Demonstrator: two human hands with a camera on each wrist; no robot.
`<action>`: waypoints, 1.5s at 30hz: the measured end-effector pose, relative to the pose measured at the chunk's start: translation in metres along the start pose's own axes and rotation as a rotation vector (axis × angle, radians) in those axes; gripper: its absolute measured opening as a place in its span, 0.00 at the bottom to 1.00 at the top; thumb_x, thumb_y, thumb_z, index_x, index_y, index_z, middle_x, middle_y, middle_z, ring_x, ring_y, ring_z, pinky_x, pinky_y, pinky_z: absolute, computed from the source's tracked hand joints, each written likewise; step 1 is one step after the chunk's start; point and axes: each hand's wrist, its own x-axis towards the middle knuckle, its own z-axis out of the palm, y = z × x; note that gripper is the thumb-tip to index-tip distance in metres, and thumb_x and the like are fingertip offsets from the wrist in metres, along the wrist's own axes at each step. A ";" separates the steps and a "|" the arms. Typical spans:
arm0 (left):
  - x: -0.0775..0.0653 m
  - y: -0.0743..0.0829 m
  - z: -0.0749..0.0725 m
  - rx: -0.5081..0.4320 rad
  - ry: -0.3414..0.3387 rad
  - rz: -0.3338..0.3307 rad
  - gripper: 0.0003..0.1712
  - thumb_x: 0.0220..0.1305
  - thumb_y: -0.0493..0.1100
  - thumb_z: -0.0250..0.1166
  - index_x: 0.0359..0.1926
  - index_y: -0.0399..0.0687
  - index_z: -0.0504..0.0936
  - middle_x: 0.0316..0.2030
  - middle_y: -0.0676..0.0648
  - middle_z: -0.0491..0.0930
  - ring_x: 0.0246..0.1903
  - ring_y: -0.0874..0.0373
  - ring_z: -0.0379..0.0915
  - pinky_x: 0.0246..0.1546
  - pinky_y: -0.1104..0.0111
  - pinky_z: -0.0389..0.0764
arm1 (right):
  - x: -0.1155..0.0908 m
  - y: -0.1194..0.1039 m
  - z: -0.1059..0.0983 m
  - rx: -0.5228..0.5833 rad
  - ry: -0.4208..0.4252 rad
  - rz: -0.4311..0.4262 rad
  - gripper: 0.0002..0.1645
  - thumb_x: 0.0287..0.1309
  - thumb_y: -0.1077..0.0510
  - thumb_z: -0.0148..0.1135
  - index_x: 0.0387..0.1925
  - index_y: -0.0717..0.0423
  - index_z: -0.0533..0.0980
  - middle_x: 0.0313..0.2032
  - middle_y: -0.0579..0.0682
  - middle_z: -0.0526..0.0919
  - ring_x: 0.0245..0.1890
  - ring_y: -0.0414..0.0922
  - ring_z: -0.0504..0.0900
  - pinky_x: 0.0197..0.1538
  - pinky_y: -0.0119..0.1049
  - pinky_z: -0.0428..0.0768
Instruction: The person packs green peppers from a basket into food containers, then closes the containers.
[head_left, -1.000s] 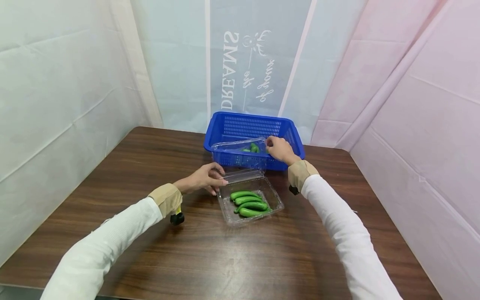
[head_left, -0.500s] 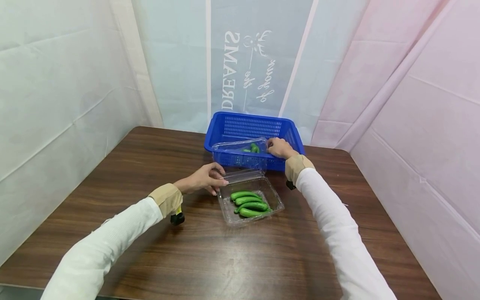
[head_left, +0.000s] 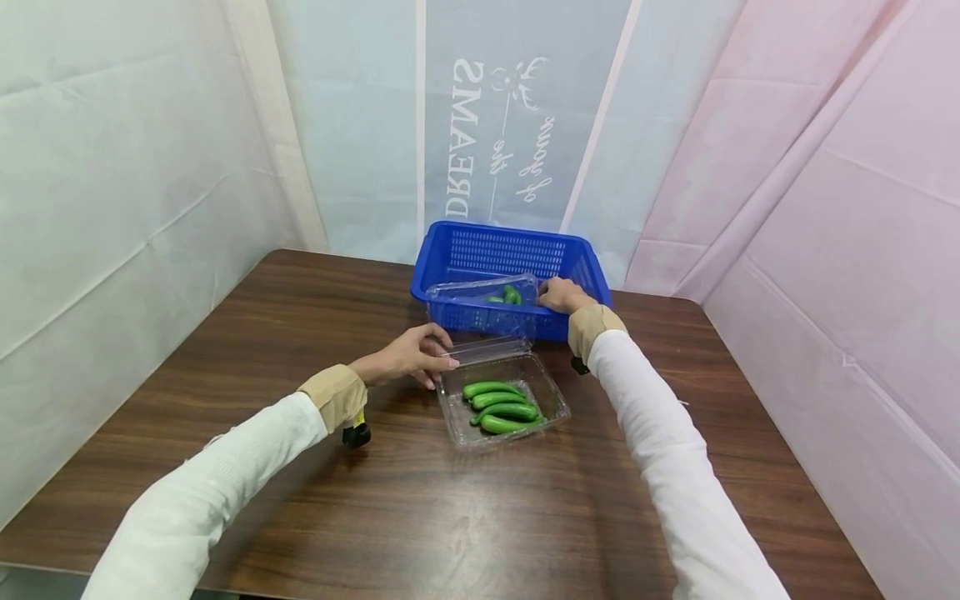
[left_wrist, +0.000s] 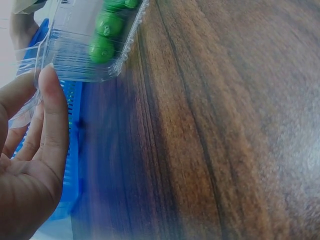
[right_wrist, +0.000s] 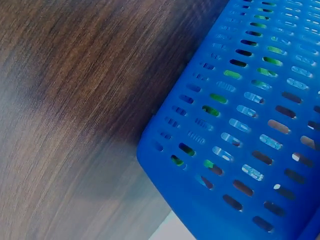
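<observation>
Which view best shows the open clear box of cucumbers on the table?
The head view: the whole clear box shows, with the left hand at its corner. The left wrist view catches only one end of it; the right wrist view shows none.

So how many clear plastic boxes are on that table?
2. One open clear box of green cucumbers sits on the table beside the left hand; another rests in the blue basket, held by the right hand.

clear box [head_left: 483,292]: closed, green cucumbers inside, tilted in blue basket [head_left: 517,242] | open clear box [head_left: 502,398]: four cucumbers, on table
</observation>
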 end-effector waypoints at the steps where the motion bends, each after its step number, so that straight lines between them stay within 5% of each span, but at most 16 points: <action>1: 0.000 0.000 0.000 0.000 -0.001 -0.001 0.28 0.54 0.37 0.64 0.52 0.32 0.61 0.41 0.28 0.72 0.28 0.42 0.75 0.35 0.43 0.73 | 0.000 0.000 0.000 -0.003 -0.006 -0.003 0.22 0.61 0.54 0.45 0.55 0.57 0.69 0.55 0.59 0.68 0.55 0.58 0.65 0.54 0.52 0.66; 15: 0.000 0.000 -0.001 0.004 0.007 -0.005 0.27 0.54 0.37 0.63 0.51 0.33 0.61 0.41 0.28 0.72 0.27 0.44 0.75 0.33 0.44 0.75 | 0.005 -0.003 -0.001 -0.050 -0.014 -0.013 0.20 0.62 0.54 0.46 0.53 0.57 0.70 0.53 0.59 0.70 0.53 0.56 0.67 0.53 0.50 0.67; 27: 0.001 -0.002 0.001 0.003 0.021 -0.008 0.27 0.54 0.38 0.64 0.51 0.34 0.62 0.41 0.29 0.73 0.28 0.43 0.75 0.33 0.46 0.76 | 0.010 -0.002 -0.001 -0.025 0.007 0.045 0.29 0.58 0.52 0.50 0.60 0.59 0.62 0.57 0.63 0.65 0.54 0.59 0.64 0.53 0.54 0.65; 35: 0.001 -0.003 0.002 -0.005 0.012 -0.001 0.27 0.54 0.37 0.64 0.51 0.33 0.61 0.41 0.27 0.72 0.27 0.43 0.75 0.33 0.44 0.74 | 0.010 0.003 0.002 -0.028 -0.038 0.029 0.22 0.59 0.53 0.48 0.52 0.59 0.70 0.52 0.61 0.71 0.50 0.57 0.69 0.52 0.51 0.67; 41: 0.001 -0.003 0.002 -0.005 0.010 -0.005 0.27 0.54 0.37 0.64 0.51 0.34 0.62 0.41 0.27 0.71 0.27 0.44 0.75 0.33 0.44 0.74 | 0.019 0.005 0.005 -0.047 -0.037 -0.068 0.24 0.58 0.55 0.49 0.54 0.63 0.68 0.52 0.63 0.71 0.51 0.57 0.69 0.52 0.50 0.68; 45: 0.002 -0.001 0.001 -0.005 0.010 -0.006 0.27 0.54 0.37 0.64 0.51 0.34 0.62 0.42 0.26 0.71 0.26 0.45 0.75 0.33 0.44 0.75 | 0.061 0.026 0.018 -0.028 -0.024 -0.194 0.32 0.56 0.50 0.56 0.59 0.59 0.63 0.56 0.61 0.67 0.56 0.58 0.64 0.55 0.49 0.66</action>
